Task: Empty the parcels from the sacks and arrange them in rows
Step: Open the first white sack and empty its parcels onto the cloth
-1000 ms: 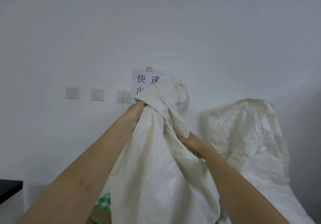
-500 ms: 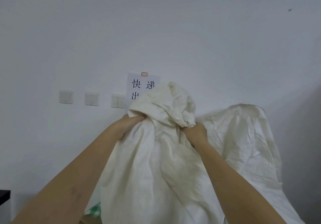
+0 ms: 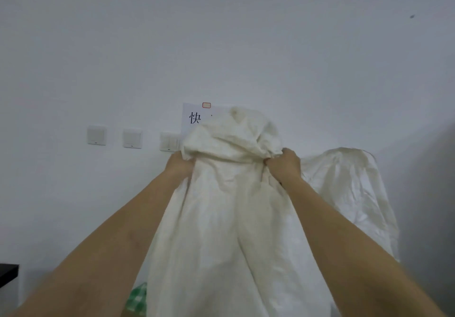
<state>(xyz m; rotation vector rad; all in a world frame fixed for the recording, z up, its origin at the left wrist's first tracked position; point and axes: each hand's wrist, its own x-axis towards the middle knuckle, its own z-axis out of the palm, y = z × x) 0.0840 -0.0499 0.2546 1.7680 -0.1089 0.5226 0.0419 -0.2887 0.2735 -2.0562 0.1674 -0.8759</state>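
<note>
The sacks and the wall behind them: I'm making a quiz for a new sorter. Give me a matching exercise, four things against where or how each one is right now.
Things:
1. front sack
2. second sack
3. paper sign
4. wall switches

States:
A. partly hidden behind the top of the held sack
B. gripped near its top by left hand and right hand
C. in a row left of the sign
D. untouched, behind and to the right

Pairs: 1-B, 2-D, 3-A, 4-C

Three wall switches [image 3: 132,138], paper sign [image 3: 194,118], black tabletop corner [image 3: 7,273].
</note>
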